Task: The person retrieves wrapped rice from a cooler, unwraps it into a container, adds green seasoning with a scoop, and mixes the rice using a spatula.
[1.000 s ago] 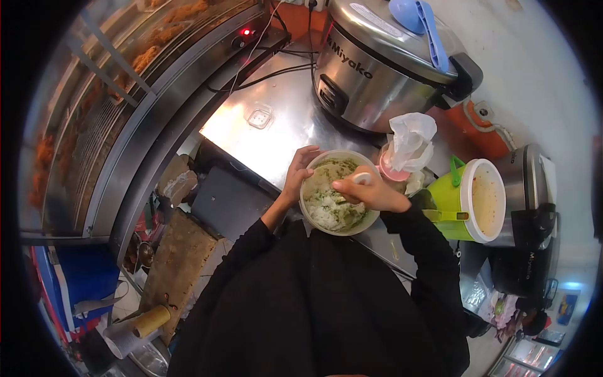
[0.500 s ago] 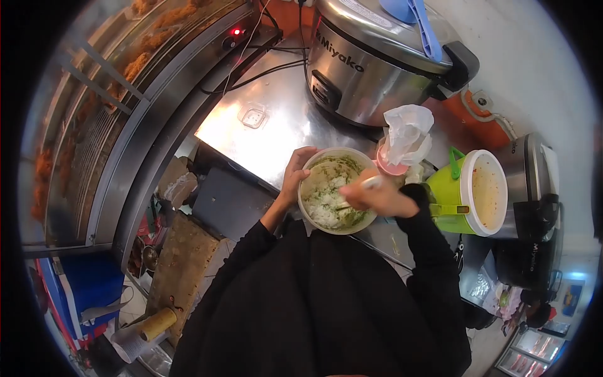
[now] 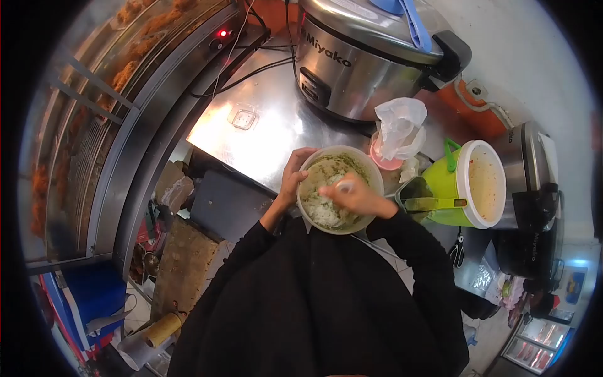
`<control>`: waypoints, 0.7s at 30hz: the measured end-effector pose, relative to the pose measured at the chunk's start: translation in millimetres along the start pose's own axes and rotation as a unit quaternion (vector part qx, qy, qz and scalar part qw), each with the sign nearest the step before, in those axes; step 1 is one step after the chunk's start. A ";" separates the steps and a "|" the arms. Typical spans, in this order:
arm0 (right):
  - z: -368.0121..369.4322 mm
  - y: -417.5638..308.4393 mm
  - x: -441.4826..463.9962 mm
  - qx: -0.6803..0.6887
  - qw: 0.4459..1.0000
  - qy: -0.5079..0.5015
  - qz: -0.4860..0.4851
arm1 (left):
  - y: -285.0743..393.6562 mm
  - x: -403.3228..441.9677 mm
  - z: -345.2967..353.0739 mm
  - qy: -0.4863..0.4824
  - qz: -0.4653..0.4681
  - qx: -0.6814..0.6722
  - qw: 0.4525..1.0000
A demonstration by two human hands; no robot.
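A pale round bowl stands close to my body at the steel counter's front edge. White rice lies in it, with green paste smeared through the rice and up the inner wall. My left hand grips the bowl's left side, thumb over the rim. Over the bowl, my right hand is closed around the pale handle of a utensil. Its lower end is hidden by the hand and the rice, so I cannot tell its exact kind.
Behind the bowl stands a large steel rice cooker with a blue scoop on its lid. A pink container with a plastic bag and a green bucket are at right. A heated display case curves along the left.
My right hand has swung left and slightly down over the bowl with the utensil. My left hand still holds the bowl. The whole view has shifted slightly.
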State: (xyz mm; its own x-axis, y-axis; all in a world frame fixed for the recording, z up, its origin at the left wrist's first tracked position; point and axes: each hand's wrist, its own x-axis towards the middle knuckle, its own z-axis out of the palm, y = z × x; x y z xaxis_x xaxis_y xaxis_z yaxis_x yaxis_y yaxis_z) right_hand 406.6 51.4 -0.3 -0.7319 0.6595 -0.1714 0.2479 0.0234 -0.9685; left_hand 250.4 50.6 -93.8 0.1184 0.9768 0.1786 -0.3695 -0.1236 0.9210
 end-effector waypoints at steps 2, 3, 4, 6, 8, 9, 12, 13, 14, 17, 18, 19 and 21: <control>-20.5 -12.4 -3.8 0.081 0.995 -0.004 0.066 | 0.9 -0.3 0.3 -0.009 -0.005 -0.013 1.000; -35.7 -22.0 -10.4 0.118 0.989 -0.083 0.028 | 0.0 -0.6 0.9 -0.002 -0.011 -0.019 1.000; -33.4 -20.3 -12.9 0.135 0.983 -0.121 0.008 | -1.3 -1.3 1.9 0.007 -0.018 -0.027 0.999; -7.1 -2.8 -12.1 0.049 0.996 -0.059 -0.050 | -2.8 -0.6 1.3 0.001 -0.015 -0.004 1.000; 4.2 3.6 -5.2 -0.015 0.993 0.034 -0.116 | -2.3 1.5 1.3 -0.002 -0.011 0.019 1.000; 9.9 6.8 -1.8 -0.050 0.985 0.084 -0.143 | -1.3 2.3 2.2 0.002 -0.016 0.011 1.000; -12.4 -31.5 -12.9 0.082 0.994 0.028 -0.063 | -3.4 0.1 1.0 0.003 -0.024 -0.008 1.000; -15.3 -38.6 -18.2 0.081 0.994 0.031 -0.063 | -5.4 0.2 0.9 0.006 -0.024 -0.021 0.999; -16.9 -44.6 -22.4 0.129 0.989 0.001 -0.068 | -7.2 0.3 0.6 0.004 -0.023 -0.022 0.999; -4.0 -19.9 -14.0 0.132 0.991 -0.028 -0.020 | -8.6 2.2 -1.2 0.001 -0.005 0.012 1.000; 4.5 -0.3 -5.9 0.059 0.997 0.008 -0.042 | -8.9 2.2 -0.9 0.000 -0.005 0.005 1.000; 10.2 2.3 -0.8 -0.015 0.997 0.042 -0.063 | -9.2 1.6 0.5 -0.001 -0.005 -0.002 1.000; 5.8 -14.6 -1.6 -0.003 0.998 0.042 -0.041 | -5.0 1.0 1.4 0.001 -0.012 -0.007 1.000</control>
State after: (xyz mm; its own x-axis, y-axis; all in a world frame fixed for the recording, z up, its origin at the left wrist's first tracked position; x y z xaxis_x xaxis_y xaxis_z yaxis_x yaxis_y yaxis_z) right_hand 400.5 45.7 13.0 -0.6936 0.7164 -0.0759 0.1941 0.0843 -0.9774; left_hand 253.7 52.0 -97.8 0.1253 0.9799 0.1553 -0.3786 -0.0975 0.9204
